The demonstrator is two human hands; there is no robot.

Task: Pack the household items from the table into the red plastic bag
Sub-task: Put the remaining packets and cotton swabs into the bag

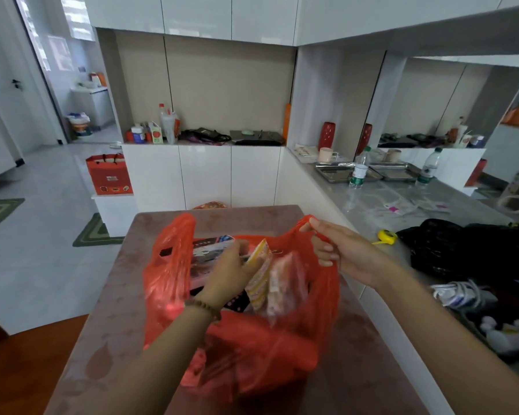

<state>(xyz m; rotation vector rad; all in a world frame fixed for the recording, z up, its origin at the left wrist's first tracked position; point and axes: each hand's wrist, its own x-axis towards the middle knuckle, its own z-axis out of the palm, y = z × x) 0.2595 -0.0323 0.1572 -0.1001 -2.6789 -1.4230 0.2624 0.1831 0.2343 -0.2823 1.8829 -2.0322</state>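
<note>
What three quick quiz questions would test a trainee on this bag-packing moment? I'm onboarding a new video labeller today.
1. True or false: the right hand grips a handle of the red plastic bag.
2. Where is the left hand? A) inside the bag's mouth B) on the yellow tape measure C) on a water bottle
3. What does the left wrist wear?

Key: 1 true; 2 A; 3 a beaded bracelet.
</note>
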